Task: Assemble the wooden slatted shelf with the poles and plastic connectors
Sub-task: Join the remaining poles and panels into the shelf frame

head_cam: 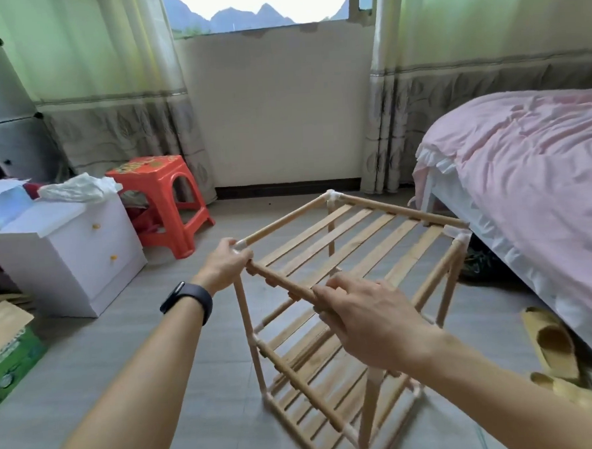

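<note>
A three-tier wooden shelf frame (pixel 342 290) stands on the floor in front of me, its poles joined by white plastic connectors (pixel 334 197). The top slatted shelf (pixel 350 242) lies across the frame, tilted slightly. My left hand (pixel 223 266) grips the near-left top corner, where a connector peeks out between the fingers. My right hand (pixel 364 320) curls over the front rail (pixel 284 281) of the top slatted shelf, near its right end. The near-right top corner is hidden behind my right hand. Two lower slatted tiers (pixel 317 388) show beneath.
A white two-drawer cabinet (pixel 80 256) and a red plastic stool (pixel 170 200) stand at the left. A cardboard box (pixel 9 345) sits at the near left. A bed with a pink cover (pixel 525 178) fills the right side, with yellow slippers (pixel 551 344) beside it.
</note>
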A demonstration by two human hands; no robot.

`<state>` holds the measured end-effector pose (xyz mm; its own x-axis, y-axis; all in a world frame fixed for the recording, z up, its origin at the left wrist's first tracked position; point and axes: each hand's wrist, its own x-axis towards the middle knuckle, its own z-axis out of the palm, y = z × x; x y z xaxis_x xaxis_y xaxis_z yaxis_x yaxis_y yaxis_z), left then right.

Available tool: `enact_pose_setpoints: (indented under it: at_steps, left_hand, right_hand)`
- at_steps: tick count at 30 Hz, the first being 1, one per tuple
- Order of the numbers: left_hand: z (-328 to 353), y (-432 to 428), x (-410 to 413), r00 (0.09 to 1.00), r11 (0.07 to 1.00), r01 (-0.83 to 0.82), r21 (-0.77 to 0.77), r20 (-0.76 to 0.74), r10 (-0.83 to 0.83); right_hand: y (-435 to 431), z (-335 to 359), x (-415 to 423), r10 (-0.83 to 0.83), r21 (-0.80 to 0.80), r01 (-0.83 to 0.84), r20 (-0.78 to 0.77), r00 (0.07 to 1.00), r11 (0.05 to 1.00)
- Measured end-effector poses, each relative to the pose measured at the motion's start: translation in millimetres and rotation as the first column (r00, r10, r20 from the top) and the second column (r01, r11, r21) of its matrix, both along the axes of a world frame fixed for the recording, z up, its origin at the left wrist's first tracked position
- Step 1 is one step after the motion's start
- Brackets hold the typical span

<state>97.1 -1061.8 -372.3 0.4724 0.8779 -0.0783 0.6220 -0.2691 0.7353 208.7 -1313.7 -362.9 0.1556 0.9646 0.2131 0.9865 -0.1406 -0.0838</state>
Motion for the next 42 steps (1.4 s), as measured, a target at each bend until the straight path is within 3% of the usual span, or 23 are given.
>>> enact_pose_setpoints:
  at_steps: [2,6,11,15,20,24,35,42]
  left_hand:
    - [-7.8,-3.3,1.9,0.992,0.998,-0.038,-0.057,0.120,0.045]
    - [-19.7,-18.9,-2.6,0.987,0.988,-0.147,0.040,0.070,0.144]
    - [-34.4,-59.3,-3.9,0.984,0.992,0.000,-0.126,0.176,0.022]
    - [-38.8,-82.5,3.7,0.961,0.971,0.061,-0.232,0.276,0.006]
    - [-38.7,-86.8,-3.3,0.859,0.875,0.051,-0.481,0.469,0.207]
    - [-39.4,-99.5,5.8,0.768,0.869,-0.030,-0.493,0.545,0.336]
    - [-47.9,-90.1,11.9,0.698,0.832,-0.206,-0.515,0.519,0.494]
    - [-37.2,-83.1,-0.4,0.758,0.856,-0.121,-0.502,0.510,0.407]
  right_hand:
    - [-3.3,-3.0,16.6,0.016,0.016,-0.017,0.043,0.999,1.000]
    - [-17.0,-11.6,47.3,-0.120,0.047,0.114,0.158,0.980,0.992]
    - [-8.2,-26.1,59.6,-0.300,0.088,0.289,0.181,0.936,0.953]
    - [19.4,-44.3,55.7,-0.225,0.154,0.198,0.183,0.957,0.968]
    - [35.9,-56.1,61.1,-0.065,0.302,0.006,0.184,0.981,0.953]
    - [44.6,-58.4,54.0,0.024,0.374,-0.094,0.187,0.982,0.923]
    - [54.1,-74.2,21.8,-0.079,0.456,0.008,0.137,0.987,0.890]
    - [65.2,-71.4,16.8,-0.104,0.461,0.031,0.134,0.986,0.887]
